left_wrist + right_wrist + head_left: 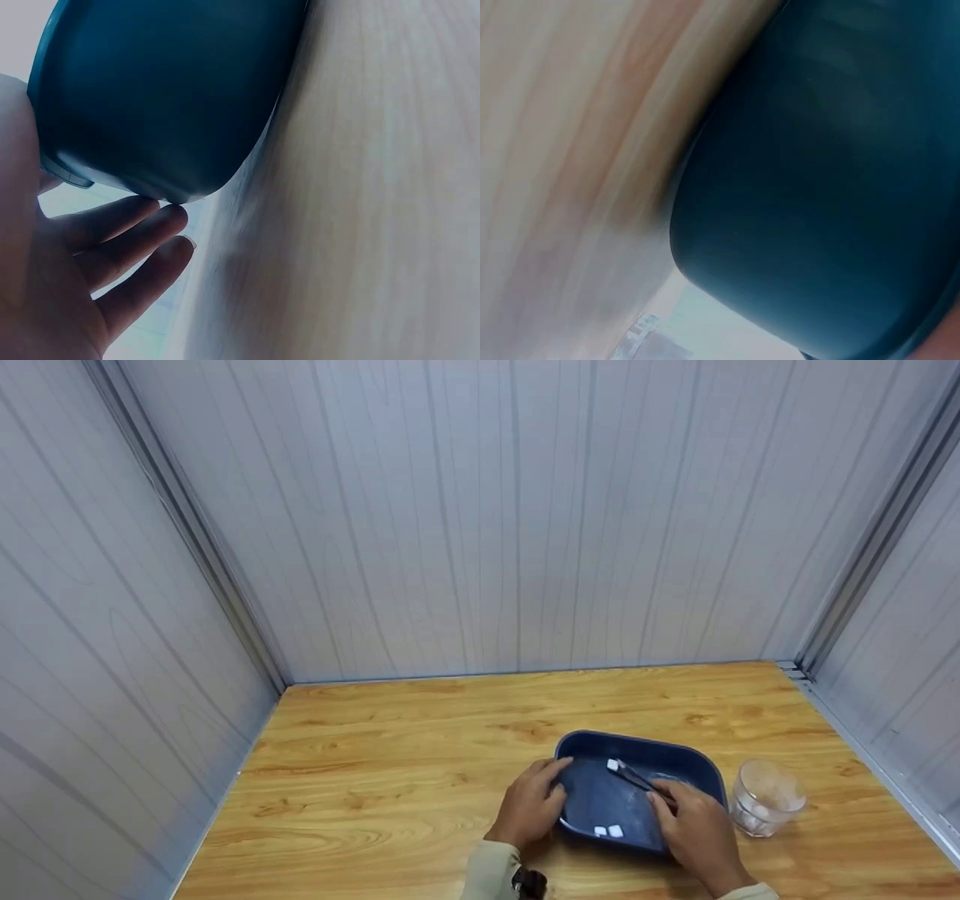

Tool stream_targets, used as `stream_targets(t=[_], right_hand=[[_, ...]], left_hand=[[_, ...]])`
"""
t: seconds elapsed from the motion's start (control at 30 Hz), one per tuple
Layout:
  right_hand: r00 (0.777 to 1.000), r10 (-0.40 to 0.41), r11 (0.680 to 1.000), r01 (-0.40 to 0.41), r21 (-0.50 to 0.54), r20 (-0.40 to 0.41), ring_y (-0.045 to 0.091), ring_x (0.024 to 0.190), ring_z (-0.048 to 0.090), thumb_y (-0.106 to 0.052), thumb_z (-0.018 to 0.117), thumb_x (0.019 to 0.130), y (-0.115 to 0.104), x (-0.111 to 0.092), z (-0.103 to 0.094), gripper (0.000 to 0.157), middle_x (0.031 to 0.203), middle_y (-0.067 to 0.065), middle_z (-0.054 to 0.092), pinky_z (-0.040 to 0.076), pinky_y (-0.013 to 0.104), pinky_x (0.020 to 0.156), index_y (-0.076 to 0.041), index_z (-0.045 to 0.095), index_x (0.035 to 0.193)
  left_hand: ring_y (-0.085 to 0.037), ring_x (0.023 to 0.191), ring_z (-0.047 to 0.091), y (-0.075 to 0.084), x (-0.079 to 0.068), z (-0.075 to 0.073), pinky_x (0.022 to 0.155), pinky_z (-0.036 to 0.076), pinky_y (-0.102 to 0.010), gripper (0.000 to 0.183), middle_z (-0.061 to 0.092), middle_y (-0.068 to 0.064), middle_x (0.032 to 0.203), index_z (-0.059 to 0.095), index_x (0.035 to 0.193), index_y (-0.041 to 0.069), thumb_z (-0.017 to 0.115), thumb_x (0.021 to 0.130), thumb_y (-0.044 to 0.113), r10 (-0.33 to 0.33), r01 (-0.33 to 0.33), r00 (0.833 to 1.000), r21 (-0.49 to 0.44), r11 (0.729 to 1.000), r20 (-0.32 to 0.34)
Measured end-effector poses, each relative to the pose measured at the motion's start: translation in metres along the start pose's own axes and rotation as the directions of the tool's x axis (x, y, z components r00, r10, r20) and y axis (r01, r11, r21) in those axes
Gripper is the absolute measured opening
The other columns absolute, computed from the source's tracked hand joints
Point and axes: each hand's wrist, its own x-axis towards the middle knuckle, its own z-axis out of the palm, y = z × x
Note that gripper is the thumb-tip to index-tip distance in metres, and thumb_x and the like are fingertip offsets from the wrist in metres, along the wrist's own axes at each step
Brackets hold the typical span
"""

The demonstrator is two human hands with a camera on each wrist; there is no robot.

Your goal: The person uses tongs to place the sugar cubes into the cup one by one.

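Note:
My left hand [531, 802] grips the left rim of a dark blue tray [637, 744]. In the left wrist view several fingers [146, 289] lie along the outside of the tray wall [172, 97]. Over the tray, my right hand [697, 826] holds dark tweezers [635, 778], whose tips point to the far left with a small white cube [613, 765] at them. Two more white cubes [616, 831] lie close together near the tray's front wall. The right wrist view shows mostly the tray's outer wall [810, 195]; the right hand's fingers are hidden there.
A clear glass [766, 799] stands just right of the tray, with whitish pieces low inside it. The wood-grain table [360, 795] extends to the left. Pale panel walls [480, 525] enclose the back and both sides.

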Motion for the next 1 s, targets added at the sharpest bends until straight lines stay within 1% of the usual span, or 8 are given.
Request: stream_targets(t=[0.27,0.53,0.67,1.0], right_hand=[[1.000,0.003,1.000,-0.002,-0.027,0.014,0.025,0.083,0.065,-0.020,0.076,0.077,-0.0004,-0.0002,0.0016,0.018,0.089,0.003,0.069,0.050,0.045,0.070,-0.014,0.073,0.093],[0.999,0.026,0.999,-0.024,-0.044,0.048,0.026,0.083,0.065,-0.021,0.076,0.076,-0.0010,-0.0015,0.0032,0.019,0.090,0.003,0.070,0.049,0.047,0.070,-0.015,0.073,0.094],[0.999,0.011,0.998,-0.008,-0.056,0.040,0.027,0.081,0.065,-0.022,0.076,0.076,-0.0005,-0.0015,0.0034,0.019,0.090,0.003,0.070,0.049,0.047,0.069,-0.015,0.073,0.094],[0.999,-0.045,0.997,0.045,-0.068,-0.007,0.025,0.079,0.066,-0.020,0.075,0.076,0.0010,-0.0026,0.0028,0.018,0.089,0.002,0.070,0.050,0.046,0.065,-0.015,0.075,0.093]], left_hand=[[-0.007,0.110,0.052,0.0001,-0.0010,0.0000,0.088,0.046,-0.032,0.043,0.054,0.009,0.123,0.054,0.131,0.031,0.050,0.090,0.017,0.009,-0.009,1.000,0.006,1.000,0.011],[-0.007,0.109,0.052,-0.0007,-0.0011,0.0009,0.088,0.046,-0.032,0.043,0.054,0.009,0.122,0.055,0.130,0.031,0.051,0.089,0.017,0.010,-0.010,1.000,0.007,1.000,0.003],[-0.007,0.109,0.052,-0.0008,-0.0007,0.0008,0.088,0.046,-0.032,0.043,0.054,0.008,0.122,0.055,0.129,0.030,0.052,0.089,0.016,0.022,-0.022,1.000,0.008,1.000,-0.005],[-0.005,0.105,0.053,-0.0024,-0.0008,0.0003,0.085,0.047,-0.029,0.044,0.055,0.008,0.121,0.056,0.129,0.028,0.052,0.087,0.014,0.059,-0.059,0.998,0.012,0.998,-0.031]])
